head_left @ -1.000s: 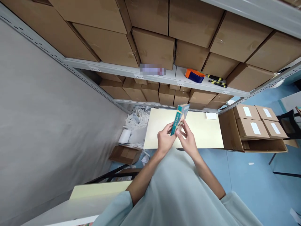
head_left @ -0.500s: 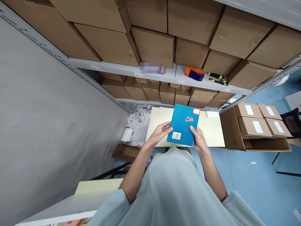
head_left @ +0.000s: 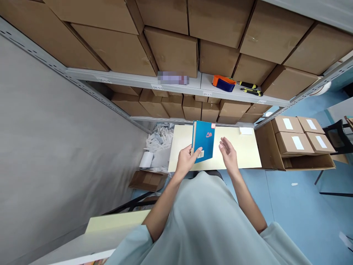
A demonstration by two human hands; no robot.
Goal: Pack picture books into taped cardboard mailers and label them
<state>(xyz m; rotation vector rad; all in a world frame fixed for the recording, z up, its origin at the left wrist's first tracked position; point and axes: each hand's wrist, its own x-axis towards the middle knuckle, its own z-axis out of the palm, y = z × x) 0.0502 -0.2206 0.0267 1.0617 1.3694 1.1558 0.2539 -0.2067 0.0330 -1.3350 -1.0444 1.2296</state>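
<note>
Everything is seen through one camera, which is worn on the head. The view is pointed forward and well down. At the bottom, the person's own shirt point(head_left: 206, 217) is looked down on from very near. The left hand point(head_left: 187, 159) and the right hand point(head_left: 228, 155) are seen from above and behind, close to the middle. Just past them, the pale table point(head_left: 246, 151) is seen from above. Farther ahead, the big shelf point(head_left: 129, 81) is faced, and its top is cut off. The gray wall point(head_left: 68, 147) is caught on the left, and the blue floor point(head_left: 289, 209) is shown on the right.
</note>
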